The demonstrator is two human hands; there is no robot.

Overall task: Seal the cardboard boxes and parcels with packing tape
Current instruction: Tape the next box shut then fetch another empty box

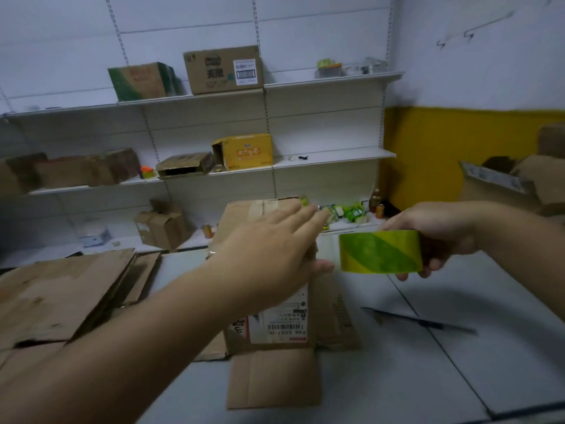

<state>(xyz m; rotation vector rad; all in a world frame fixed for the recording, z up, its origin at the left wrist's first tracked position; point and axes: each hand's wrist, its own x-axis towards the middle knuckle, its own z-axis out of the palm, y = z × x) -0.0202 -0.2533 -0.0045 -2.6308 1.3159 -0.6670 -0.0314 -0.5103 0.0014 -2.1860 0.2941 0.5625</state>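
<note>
A brown cardboard box (275,325) with a white shipping label stands on the white floor in the middle, one flap lying open toward me. My left hand (269,246) rests flat on the box's top with straight fingers. To the right of the box, at about the same height, my right hand (434,234) grips a yellow-green roll of packing tape (380,251). The roll hangs in the air, apart from the box.
Flattened cardboard sheets (61,295) lie on the left. White wall shelves (333,160) behind hold several boxes, among them a yellow box (244,151). An open carton (504,185) stands at the right by the yellow wall. A dark thin stick (419,321) lies on the floor tiles.
</note>
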